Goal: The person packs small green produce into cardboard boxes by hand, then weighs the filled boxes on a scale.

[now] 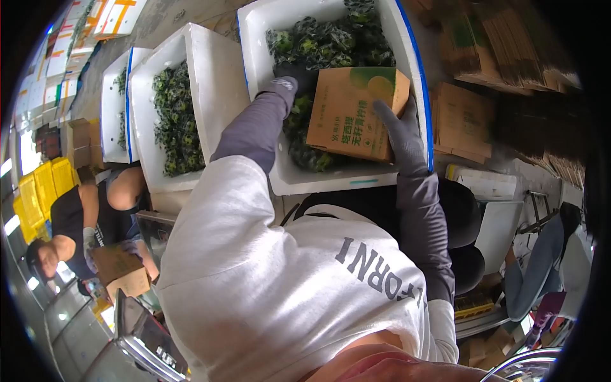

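Observation:
My right hand, in a grey glove, grips the right side of a cardboard box with its thumb on the printed face. The box has a green print with a fruit picture and rests tilted in a white foam crate with a blue-taped rim. Around and under it lie several green fruits in clear plastic wrapping. My left hand, in a dark glove, reaches into the crate at the left of the box, among the wrapped fruits. Its fingers are mostly hidden.
To the left stand two more foam crates of wrapped green fruit. Flattened cardboard boxes are stacked at the right. At the lower left a co-worker holds a carton; yellow crates stand behind. Another person is at the right.

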Motion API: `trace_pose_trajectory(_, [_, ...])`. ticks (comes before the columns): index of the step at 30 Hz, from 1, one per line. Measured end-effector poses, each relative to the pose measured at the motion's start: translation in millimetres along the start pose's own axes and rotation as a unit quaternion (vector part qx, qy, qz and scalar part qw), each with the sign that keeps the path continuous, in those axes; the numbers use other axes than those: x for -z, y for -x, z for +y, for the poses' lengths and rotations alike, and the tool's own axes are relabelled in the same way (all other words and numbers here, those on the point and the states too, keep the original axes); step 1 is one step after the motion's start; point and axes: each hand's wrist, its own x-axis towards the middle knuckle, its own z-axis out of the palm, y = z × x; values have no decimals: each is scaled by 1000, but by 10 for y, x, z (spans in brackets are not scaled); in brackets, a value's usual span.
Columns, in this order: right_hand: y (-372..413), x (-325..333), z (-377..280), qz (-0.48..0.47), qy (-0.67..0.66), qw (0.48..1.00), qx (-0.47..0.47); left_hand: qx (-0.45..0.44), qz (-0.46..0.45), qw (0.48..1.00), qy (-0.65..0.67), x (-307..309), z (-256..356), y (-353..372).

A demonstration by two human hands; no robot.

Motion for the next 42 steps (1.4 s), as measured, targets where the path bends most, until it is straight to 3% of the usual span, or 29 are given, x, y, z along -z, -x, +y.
trace_pose_trajectory(2, [55, 12, 3, 42, 30, 999, -9, 128, 54, 987, 78, 160, 328, 378])
trace_pose_trajectory(5, [-19, 56, 116, 50, 80, 996, 2, 27, -38, 993, 110, -30, 122, 246])
trace_pose_trajectory(6, [-55, 56, 133, 42, 59, 997, -15, -32, -51, 995, 80, 170, 168, 516])
trace_pose_trajectory(7, [-59, 63, 127, 27, 14, 999, -13, -104, -87, 971, 197, 129, 76, 584])
trace_pose_trajectory(9, [-66, 73, 93, -4, -76, 997, -8, -237, -153, 864, 417, 26, -133, 674])
trace_pose_trajectory(11, [-93, 130, 145, -41, -106, 993, -24, -153, -121, 830, 522, 9, 62, 1355])
trace_pose_trajectory(14, [-109, 227, 85, -54, -130, 986, -85, -179, -90, 776, 598, -178, 207, 1487])
trace_pose_trajectory(15, [-70, 219, 89, -57, -135, 982, -120, -216, -66, 754, 616, -203, 222, 1561])
trace_pose_trajectory(16, [-60, 265, 149, -78, -234, 959, -143, -253, -43, 731, 632, -224, 239, 1638])
trace_pose_trajectory(17, [-44, 273, 159, -94, -267, 953, -110, -305, -4, 698, 648, -224, 278, 1690])
trace_pose_trajectory(19, [-13, 330, 148, -120, -327, 937, -39, -311, -3, 747, 588, -19, 282, 1591])
trace_pose_trajectory(21, [-134, 372, 284, -134, -393, 910, -16, -377, 193, 842, 335, 445, 401, 1747])
trace_pose_trajectory(22, [-172, 415, 324, -152, -420, 894, 2, -457, 409, 779, 132, 856, 637, 2081])
trace_pose_trajectory(23, [-215, 466, 347, -170, -447, 878, 24, -374, 356, 814, 267, 1109, 843, 2201])
trace_pose_trajectory(24, [-231, 486, 325, -129, -489, 863, -5, -423, 442, 743, 270, 1337, 926, 2289])
trace_pose_trajectory(25, [-191, 576, 333, -131, -510, 849, 45, -410, 523, 691, 285, 1390, 931, 2296])
trace_pose_trajectory(26, [-148, 704, 344, -133, -528, 833, 94, -460, 471, 665, 352, 1401, 858, 2291])
trace_pose_trajectory(29, [163, 1009, 37, -46, -537, 820, 191, -400, 385, 609, 566, 1062, 903, 1988])
trace_pose_trajectory(30, [294, 1160, -14, -16, -531, 822, 205, -367, 425, 758, 333, 891, 867, 1832])
trace_pose_trajectory(31, [429, 1325, -54, 15, -523, 824, 218, -374, 253, 838, 306, 671, 903, 1830])
trace_pose_trajectory(32, [558, 1489, -68, 38, -516, 824, 231, -381, 165, 886, 208, 337, 921, 1749])
trace_pose_trajectory(34, [821, 1877, -93, 97, -496, 827, 247, -460, -5, 864, 205, -301, 1076, 1476])
trace_pose_trajectory(38, [1321, 2545, -20, 193, -463, 824, 262, -386, 49, 897, 208, -729, 1642, 1388])
trace_pose_trajectory(40, [1512, 2751, 2, 222, -452, 822, 267, -396, 123, 881, 227, -627, 1798, 1456])
trace_pose_trajectory(42, [1682, 2911, 45, 243, -445, 819, 269, -385, -6, 896, 223, -245, 1840, 1630])
